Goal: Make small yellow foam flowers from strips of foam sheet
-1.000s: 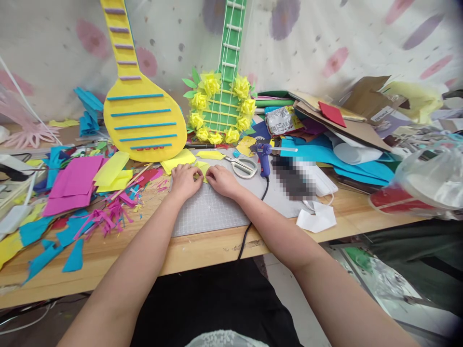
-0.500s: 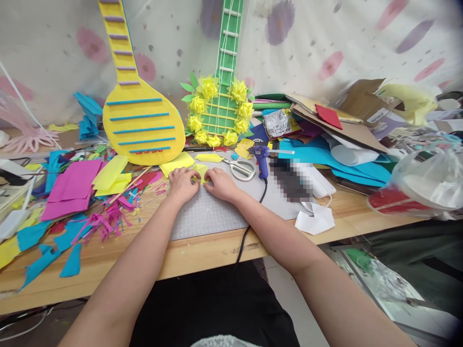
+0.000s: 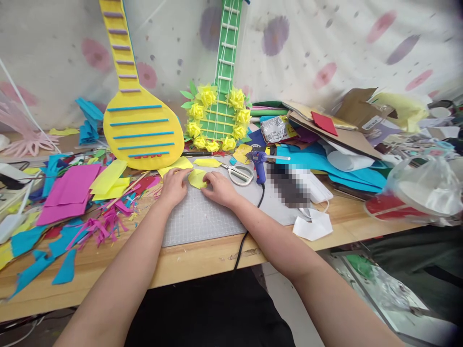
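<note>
A small yellow piece of paper [image 3: 196, 179] lies unfolded between my hands over the grey cutting mat [image 3: 202, 219]. My right hand [image 3: 219, 189] has its thumb and fingertips pinched on the paper's right edge. At the left side my left hand [image 3: 174, 188] rests with bent fingers slightly apart, just off the paper and in front of a yellow sheet [image 3: 177, 165]. Scissors [image 3: 241, 175] with pale handles lie beyond my right hand, their blades towards a narrow yellow strip [image 3: 208, 162]. A purple glue gun [image 3: 259, 166] stands to their right.
A yellow paper guitar [image 3: 144, 127] and a green one with yellow flowers [image 3: 220, 120] lean at the back. Coloured scraps [image 3: 68, 193] cover the left. Blue sheets [image 3: 336, 166] and a plastic-covered tub [image 3: 408, 193] are at right. The glue gun's cord [image 3: 243, 250] crosses the front edge.
My hands have drawn apart, the left one moving leftward off the paper. The yellow paper, mostly covered before, now shows opened out. The whole view has shifted slightly.
</note>
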Motion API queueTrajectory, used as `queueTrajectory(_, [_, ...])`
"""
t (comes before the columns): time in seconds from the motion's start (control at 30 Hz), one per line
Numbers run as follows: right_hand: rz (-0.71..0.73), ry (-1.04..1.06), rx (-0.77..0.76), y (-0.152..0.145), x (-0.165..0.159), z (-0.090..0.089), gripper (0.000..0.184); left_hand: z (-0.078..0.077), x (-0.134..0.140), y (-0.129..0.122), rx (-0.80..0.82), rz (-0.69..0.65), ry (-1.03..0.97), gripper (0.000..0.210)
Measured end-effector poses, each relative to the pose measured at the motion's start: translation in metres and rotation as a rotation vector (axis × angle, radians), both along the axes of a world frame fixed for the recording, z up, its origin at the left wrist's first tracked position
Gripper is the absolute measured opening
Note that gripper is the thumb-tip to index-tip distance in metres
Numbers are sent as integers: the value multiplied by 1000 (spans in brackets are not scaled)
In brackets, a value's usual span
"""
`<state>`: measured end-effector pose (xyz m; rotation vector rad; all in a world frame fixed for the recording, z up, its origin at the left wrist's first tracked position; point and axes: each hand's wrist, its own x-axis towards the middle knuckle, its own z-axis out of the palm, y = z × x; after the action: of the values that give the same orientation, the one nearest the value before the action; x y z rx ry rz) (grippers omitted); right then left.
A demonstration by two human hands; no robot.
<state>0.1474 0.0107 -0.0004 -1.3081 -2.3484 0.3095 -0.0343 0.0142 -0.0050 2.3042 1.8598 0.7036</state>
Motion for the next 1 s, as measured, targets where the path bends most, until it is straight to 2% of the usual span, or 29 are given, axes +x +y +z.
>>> queueTrajectory(0.13, [132, -88, 164, 0, -5, 0, 20, -2, 5, 2, -17, 4, 77, 49])
queueTrajectory(0.3, [133, -198, 204, 2, -12, -1, 29, 2, 11, -5, 4, 32, 116, 48])
queueTrajectory(0.47, [43, -140, 153, 6, -2, 1, 27, 6, 11, -12, 41, 24, 111, 43])
queueTrajectory(0.63, [9, 54, 81, 11, 10, -2, 32, 8, 12, -16, 42, -29, 98, 41])
queueTrajectory(0.83, [72, 327, -68, 15, 18, -3, 33, 7, 11, -16, 66, -38, 79, 51])
queueTrajectory(1.0, [80, 344, -97, 16, 19, -3, 27, 6, 9, -15, 64, -46, 84, 47])
